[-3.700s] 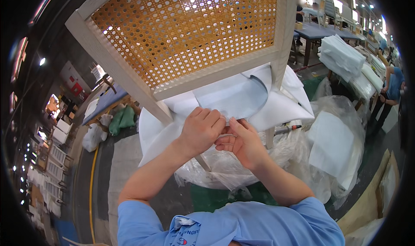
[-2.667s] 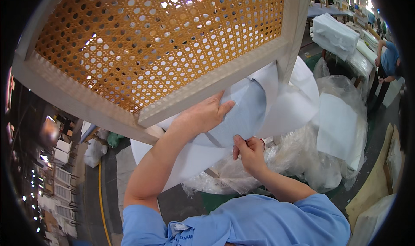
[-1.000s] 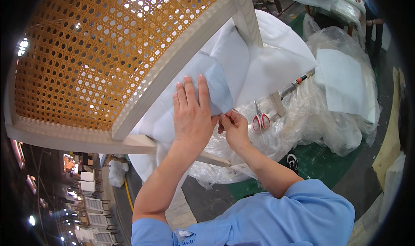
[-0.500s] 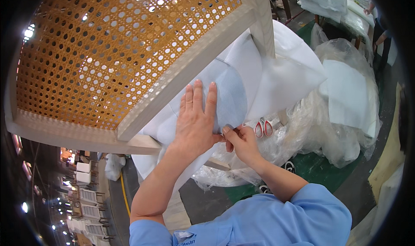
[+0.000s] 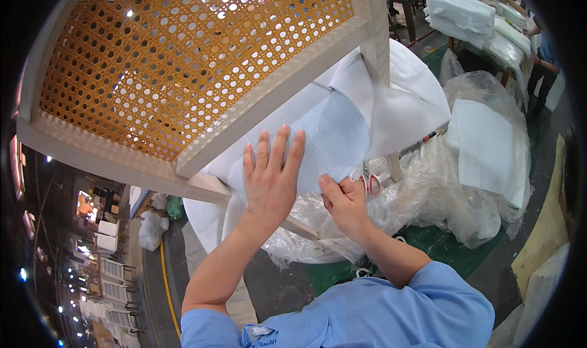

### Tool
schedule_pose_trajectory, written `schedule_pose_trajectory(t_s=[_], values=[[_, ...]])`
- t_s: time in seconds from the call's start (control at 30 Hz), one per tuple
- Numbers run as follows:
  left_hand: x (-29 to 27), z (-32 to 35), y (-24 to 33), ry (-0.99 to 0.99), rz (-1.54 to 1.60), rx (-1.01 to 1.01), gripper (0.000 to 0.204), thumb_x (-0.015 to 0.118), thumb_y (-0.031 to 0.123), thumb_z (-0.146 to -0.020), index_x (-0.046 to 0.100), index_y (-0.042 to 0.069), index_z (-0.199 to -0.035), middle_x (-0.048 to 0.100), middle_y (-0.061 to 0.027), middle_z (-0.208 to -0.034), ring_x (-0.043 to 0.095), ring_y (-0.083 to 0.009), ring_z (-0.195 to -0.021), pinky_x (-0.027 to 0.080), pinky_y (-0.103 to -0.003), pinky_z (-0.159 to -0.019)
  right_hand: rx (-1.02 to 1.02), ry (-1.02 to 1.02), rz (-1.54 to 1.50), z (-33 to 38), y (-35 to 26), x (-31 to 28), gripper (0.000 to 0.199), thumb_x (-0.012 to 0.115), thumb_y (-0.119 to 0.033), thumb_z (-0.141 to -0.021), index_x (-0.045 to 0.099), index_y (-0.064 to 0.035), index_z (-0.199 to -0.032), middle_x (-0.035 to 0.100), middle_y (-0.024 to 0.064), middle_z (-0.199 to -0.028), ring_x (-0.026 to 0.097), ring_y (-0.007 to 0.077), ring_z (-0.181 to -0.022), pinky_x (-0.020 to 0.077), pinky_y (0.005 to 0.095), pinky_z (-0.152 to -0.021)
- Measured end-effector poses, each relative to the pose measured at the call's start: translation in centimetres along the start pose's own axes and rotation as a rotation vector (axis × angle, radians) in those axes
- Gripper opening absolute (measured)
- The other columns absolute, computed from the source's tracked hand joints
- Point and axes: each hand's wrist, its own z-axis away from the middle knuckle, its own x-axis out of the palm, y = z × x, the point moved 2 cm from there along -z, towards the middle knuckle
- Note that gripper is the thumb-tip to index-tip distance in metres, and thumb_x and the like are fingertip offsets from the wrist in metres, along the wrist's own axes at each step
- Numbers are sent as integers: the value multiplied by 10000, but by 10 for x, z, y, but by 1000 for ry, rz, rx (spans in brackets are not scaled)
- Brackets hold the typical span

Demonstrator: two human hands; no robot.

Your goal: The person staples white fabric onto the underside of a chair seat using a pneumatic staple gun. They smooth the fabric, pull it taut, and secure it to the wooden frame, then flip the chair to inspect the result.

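Note:
A pale wooden chair frame [image 5: 275, 85] with a woven cane back [image 5: 183, 61] leans over the work from the upper left. Beneath its rail lies light blue fabric [image 5: 333, 125] on the white seat covering. My left hand [image 5: 272, 174] rests flat on this fabric, fingers spread. At the fabric's near edge, my right hand [image 5: 345, 204] pinches the edge between thumb and fingers. Just beyond the right hand are red-handled scissors [image 5: 370, 183], partly hidden by the fabric and fingers.
Clear plastic wrap [image 5: 422, 177] spreads beneath and to the right of the chair. White foam sheets [image 5: 486, 149] lie on it, with stacked white padding [image 5: 460, 15] farther back. Another person [image 5: 546, 58] stands at the far right. Rows of chairs [image 5: 116, 281] are at the left.
The right hand has moved slightly right and nearer, drawing the fabric edge with it. More blue fabric now shows, lying flatter. My left hand has shifted slightly nearer while staying flat.

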Motion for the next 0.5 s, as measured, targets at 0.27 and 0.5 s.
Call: schedule_pose_trajectory(t_s=[0.27, 0.5], values=[[12, 7, -3, 80, 1, 35, 570, 593, 96, -896, 588, 196, -1457, 571, -132, -1471, 545, -398, -1319, 348, -596, -1136, 74, 66, 94, -9, 31, -18, 253, 643, -268, -1053, 704, -44, -955, 519, -61, -651, 417, 32, -562, 311, 245, -503], [16, 17, 4, 89, 47, 242, 546, 617, 138, -889, 636, 235, -1426, 484, -135, -1568, 458, -456, -1406, 335, -589, -1164, -32, 63, 5, -17, 38, -19, 319, 650, -279, -1049, 628, -66, -812, 518, -25, -605, 448, 59, -522, 330, 246, -478]])
